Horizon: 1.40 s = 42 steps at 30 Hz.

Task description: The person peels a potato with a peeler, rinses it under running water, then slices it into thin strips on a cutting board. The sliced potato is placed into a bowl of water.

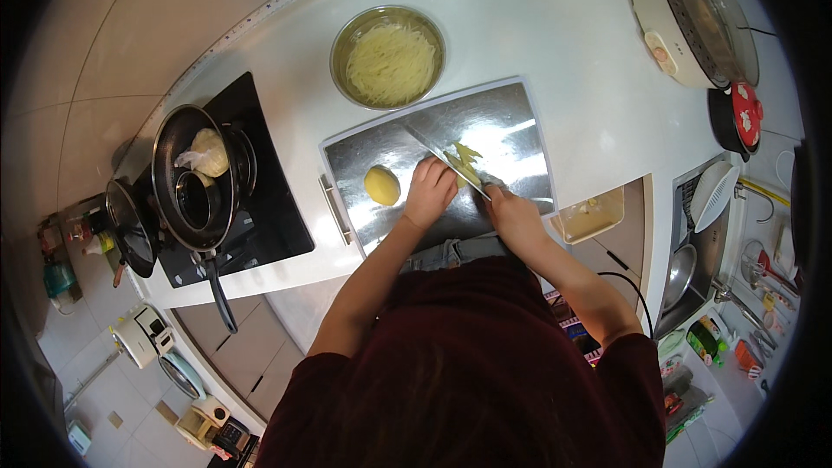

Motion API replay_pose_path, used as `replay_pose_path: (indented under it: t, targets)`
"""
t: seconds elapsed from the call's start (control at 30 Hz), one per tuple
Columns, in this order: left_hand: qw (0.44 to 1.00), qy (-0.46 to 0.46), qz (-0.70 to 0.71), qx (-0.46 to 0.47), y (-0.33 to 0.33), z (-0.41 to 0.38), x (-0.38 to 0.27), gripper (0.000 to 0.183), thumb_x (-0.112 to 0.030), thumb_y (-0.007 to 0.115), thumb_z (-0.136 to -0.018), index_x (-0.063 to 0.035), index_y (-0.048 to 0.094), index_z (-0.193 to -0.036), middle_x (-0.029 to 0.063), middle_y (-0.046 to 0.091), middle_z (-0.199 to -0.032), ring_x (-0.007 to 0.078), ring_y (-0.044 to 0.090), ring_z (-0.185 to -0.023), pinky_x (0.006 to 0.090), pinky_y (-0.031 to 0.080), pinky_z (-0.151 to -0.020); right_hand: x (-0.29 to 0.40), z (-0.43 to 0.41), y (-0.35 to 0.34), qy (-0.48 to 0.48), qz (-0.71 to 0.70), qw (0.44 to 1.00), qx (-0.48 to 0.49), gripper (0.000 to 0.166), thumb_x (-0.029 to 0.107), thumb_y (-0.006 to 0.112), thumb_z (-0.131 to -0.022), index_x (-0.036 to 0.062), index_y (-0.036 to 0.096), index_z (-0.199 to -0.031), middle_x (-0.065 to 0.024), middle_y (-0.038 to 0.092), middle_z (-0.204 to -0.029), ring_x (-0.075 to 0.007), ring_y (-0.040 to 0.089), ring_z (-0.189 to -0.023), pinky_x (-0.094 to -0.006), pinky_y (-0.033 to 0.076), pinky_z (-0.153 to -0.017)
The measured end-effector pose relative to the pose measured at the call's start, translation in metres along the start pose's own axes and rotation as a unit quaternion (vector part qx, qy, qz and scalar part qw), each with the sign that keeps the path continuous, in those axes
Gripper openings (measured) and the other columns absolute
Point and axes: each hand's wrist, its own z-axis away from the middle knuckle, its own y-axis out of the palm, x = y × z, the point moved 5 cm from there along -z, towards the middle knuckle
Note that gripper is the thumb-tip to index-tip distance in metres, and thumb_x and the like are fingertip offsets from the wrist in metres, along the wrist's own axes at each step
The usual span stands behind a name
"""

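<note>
On a metal cutting board [364, 149] with a pale rim, my right hand [517, 218] grips the handle of a kitchen knife [448, 159]. Its blade slants away to the upper left, low over the board. My left hand [429, 192] is curled close against the near side of the blade; whatever lies under its fingers is hidden. Flat yellow-green vegetable pieces [467, 159] lie along the blade's other side. A whole peeled potato [381, 185] sits left of my left hand. Behind the board stands a steel bowl [338, 71] of pale shreds [393, 65], which look like potato.
At left, a frying pan [164, 192] holding a bagged item [207, 151] sits on a black cooktop [276, 208]. A plastic container [591, 218] is below the counter edge at right. An electric cooker [663, 26], a red-lidded pot [746, 118] and a sink [705, 273] are farther right.
</note>
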Motion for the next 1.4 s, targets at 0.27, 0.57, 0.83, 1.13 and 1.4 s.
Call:
replay_pose_path:
  t: [0.27,0.57,0.83,1.13,1.4]
  targets:
    - [1.0,-0.007,0.007,-0.001,-0.002,-0.002,-0.001,0.022,-0.003,0.067,-0.071,-0.0049,0.06,-0.091,0.0088,0.056,-0.103,0.0303,0.053,-0.103,0.042,0.045,-0.087,0.0,-0.006,-0.008,-0.038,-0.048,0.997,-0.057,0.016,0.017,0.054,-0.091,0.0031,0.056,-0.099,-0.0198,0.063,-0.072,-0.0385,0.062,-0.064,-0.0465,0.05,-0.057]
    - [1.0,0.0,-0.008,0.009,-0.004,0.001,-0.003,0.023,-0.005,0.069,-0.071,-0.0092,0.062,-0.093,0.0044,0.058,-0.104,0.0281,0.053,-0.104,0.0394,0.041,-0.088,0.006,0.007,-0.038,0.0,-0.052,0.998,-0.031,0.018,0.019,0.053,-0.093,0.0041,0.056,-0.102,-0.0168,0.064,-0.077,-0.0353,0.064,-0.069,-0.0445,0.051,-0.059]
    - [1.0,0.0,0.007,0.004,-0.005,-0.005,-0.007,0.022,-0.006,0.068,-0.071,-0.007,0.061,-0.092,0.0059,0.057,-0.102,0.0285,0.053,-0.101,0.0407,0.043,-0.086,0.001,0.006,-0.02,-0.031,-0.029,0.998,-0.035,0.018,0.016,0.054,-0.092,0.0034,0.055,-0.105,-0.0181,0.065,-0.075,-0.037,0.063,-0.066,-0.0455,0.051,-0.058]
    - [1.0,0.005,0.007,0.004,-0.003,-0.005,-0.005,0.022,-0.006,0.068,-0.07,-0.0058,0.061,-0.091,0.0066,0.056,-0.103,0.028,0.054,-0.1,0.0404,0.044,-0.085,0.001,-0.005,-0.009,-0.03,-0.013,0.999,-0.024,0.015,0.017,0.053,-0.091,0.0033,0.054,-0.096,-0.0161,0.063,-0.075,-0.0343,0.064,-0.066,-0.045,0.051,-0.057]
    - [1.0,0.005,0.01,0.0,-0.005,-0.004,-0.004,0.023,-0.006,0.068,-0.069,-0.0062,0.061,-0.091,0.0073,0.056,-0.1,0.0291,0.054,-0.099,0.0408,0.044,-0.084,0.006,-0.006,-0.012,-0.053,-0.024,0.997,-0.047,0.015,0.017,0.053,-0.092,0.0033,0.055,-0.095,-0.0176,0.064,-0.071,-0.0357,0.063,-0.064,-0.0445,0.05,-0.057]
